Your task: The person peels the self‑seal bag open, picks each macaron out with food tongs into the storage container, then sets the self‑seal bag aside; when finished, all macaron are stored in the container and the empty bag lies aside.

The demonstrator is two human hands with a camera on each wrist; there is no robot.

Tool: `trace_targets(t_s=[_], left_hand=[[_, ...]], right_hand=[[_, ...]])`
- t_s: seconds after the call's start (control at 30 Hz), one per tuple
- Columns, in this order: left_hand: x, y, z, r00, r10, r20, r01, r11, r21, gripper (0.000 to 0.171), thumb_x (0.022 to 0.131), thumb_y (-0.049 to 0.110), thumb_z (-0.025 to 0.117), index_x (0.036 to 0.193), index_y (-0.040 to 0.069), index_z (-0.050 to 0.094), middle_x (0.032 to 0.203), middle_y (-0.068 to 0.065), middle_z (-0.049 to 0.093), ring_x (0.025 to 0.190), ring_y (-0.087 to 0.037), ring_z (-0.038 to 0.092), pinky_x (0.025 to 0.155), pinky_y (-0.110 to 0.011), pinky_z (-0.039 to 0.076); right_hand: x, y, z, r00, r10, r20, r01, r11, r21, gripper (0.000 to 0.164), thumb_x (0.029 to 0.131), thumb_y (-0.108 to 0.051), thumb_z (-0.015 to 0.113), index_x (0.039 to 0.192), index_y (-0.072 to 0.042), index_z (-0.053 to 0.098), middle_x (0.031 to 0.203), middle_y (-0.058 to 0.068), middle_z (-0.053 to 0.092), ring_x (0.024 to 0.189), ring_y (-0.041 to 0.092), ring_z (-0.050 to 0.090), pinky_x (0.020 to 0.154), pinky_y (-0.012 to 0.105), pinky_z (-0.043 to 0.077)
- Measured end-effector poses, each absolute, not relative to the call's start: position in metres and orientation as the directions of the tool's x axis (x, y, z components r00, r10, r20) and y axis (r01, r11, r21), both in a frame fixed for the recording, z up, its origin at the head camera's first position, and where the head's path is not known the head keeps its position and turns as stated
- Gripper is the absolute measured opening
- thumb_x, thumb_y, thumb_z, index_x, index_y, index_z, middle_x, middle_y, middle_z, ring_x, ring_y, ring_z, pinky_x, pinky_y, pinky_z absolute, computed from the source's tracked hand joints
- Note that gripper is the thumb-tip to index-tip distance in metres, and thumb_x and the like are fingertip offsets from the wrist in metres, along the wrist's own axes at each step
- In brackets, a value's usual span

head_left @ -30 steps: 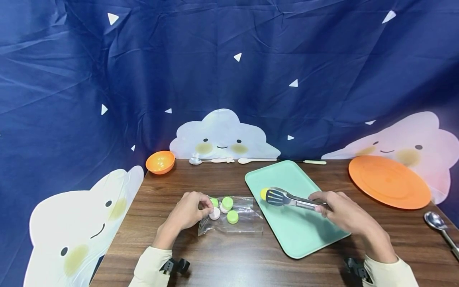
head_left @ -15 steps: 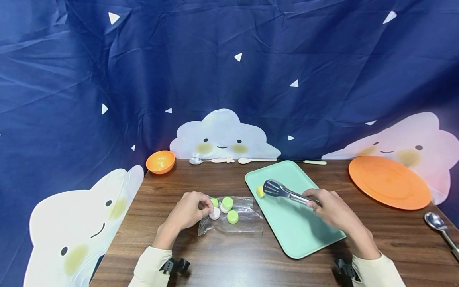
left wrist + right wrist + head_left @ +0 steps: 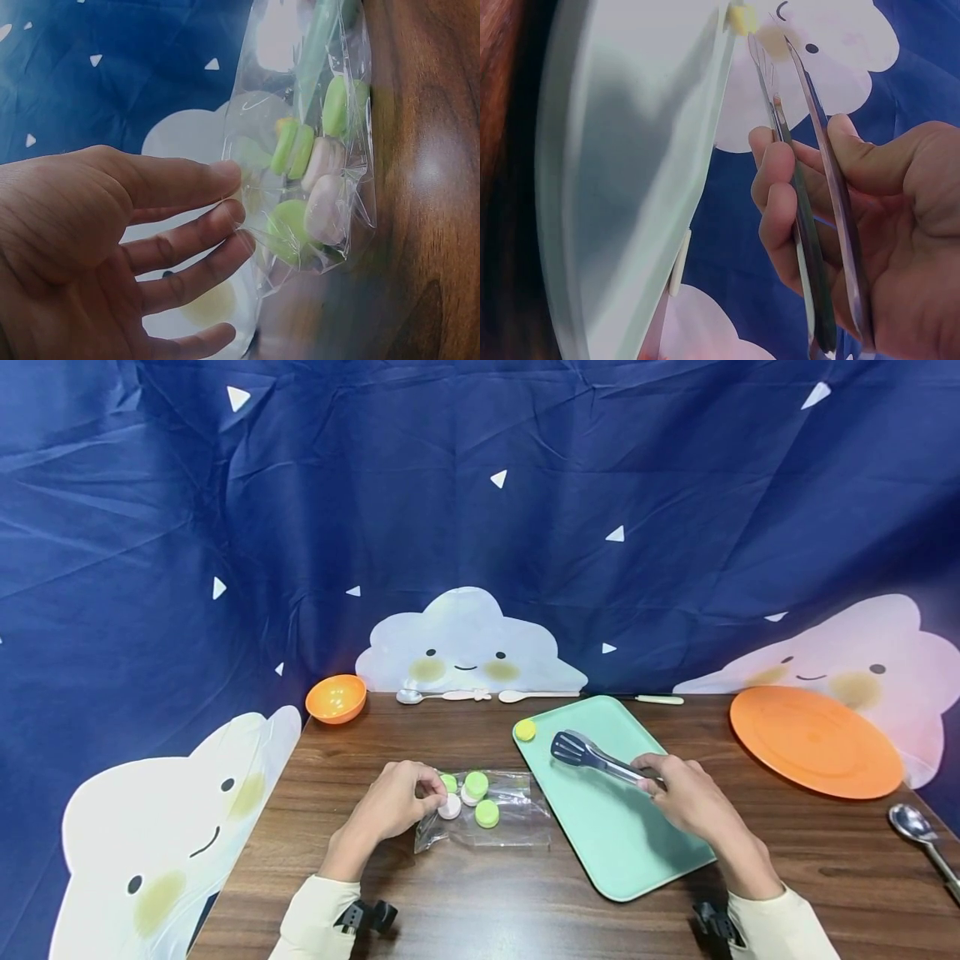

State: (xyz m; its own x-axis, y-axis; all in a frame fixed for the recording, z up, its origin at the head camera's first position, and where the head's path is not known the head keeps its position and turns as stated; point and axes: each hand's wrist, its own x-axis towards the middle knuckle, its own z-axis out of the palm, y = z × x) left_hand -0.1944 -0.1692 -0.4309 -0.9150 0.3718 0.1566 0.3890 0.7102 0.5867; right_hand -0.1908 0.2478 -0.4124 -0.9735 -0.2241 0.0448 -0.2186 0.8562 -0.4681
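My left hand (image 3: 395,799) pinches the edge of a clear plastic bag (image 3: 259,86) that lies on the table. Inside the bag are several macarons, green ones (image 3: 487,814) and pale pinkish ones (image 3: 326,210). My right hand (image 3: 686,793) grips a pair of metal tongs (image 3: 573,750) over the mint-green tray (image 3: 622,843). In the right wrist view the two arms of the tongs (image 3: 832,157) stand apart, with nothing between their tips. A yellow macaron (image 3: 525,730) sits in the tray's far left corner, away from the tongs.
An orange bowl (image 3: 336,699) stands at the back left. Two spoons (image 3: 408,697) and a light-handled utensil (image 3: 660,699) lie along the back edge. To the right are an orange plate (image 3: 813,739) and a large metal spoon (image 3: 911,821).
The yellow macaron has left the tongs and gone to the tray's far left corner. The tongs and right hand have shifted slightly left and back. The left hand has stayed put.
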Motion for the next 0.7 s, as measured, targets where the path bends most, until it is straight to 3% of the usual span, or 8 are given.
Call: trace_targets(t_s=[0.27,0.47,0.7], left_hand=[[-0.194,-0.169,-0.431,-0.92,0.365,0.142,0.374,0.713,0.593,0.014,0.09,0.007,0.083,0.081,0.016,0.078,0.074,0.009,0.07,0.071,-0.004,0.06,0.068,-0.02,0.05],[-0.194,-0.169,-0.432,-0.92,0.365,0.141,0.373,0.71,0.597,0.014,0.09,0.007,0.083,0.081,0.016,0.078,0.074,0.009,0.07,0.071,-0.004,0.06,0.068,-0.02,0.05],[-0.195,-0.169,-0.432,-0.918,0.367,0.15,0.381,0.712,0.59,0.015,0.09,0.007,0.083,0.081,0.017,0.077,0.075,0.009,0.07,0.071,-0.003,0.06,0.068,-0.02,0.05]], right_hand=[[-0.187,0.247,-0.407,-0.967,-0.251,0.038,-0.239,0.851,-0.467,0.027,0.099,-0.005,0.071,0.126,-0.001,0.072,0.115,0.02,0.078,0.091,0.026,0.068,0.076,0.044,0.053],[-0.178,0.251,-0.393,-0.946,-0.323,0.031,-0.296,0.818,-0.494,0.03,0.098,-0.006,0.073,0.128,-0.006,0.073,0.085,-0.001,0.068,0.072,0.011,0.052,0.064,0.027,0.042],[-0.17,0.245,-0.389,-0.889,-0.456,-0.046,-0.385,0.797,-0.466,0.03,0.095,-0.012,0.077,0.123,-0.02,0.075,0.094,-0.009,0.07,0.082,0.008,0.054,0.069,0.027,0.043]])
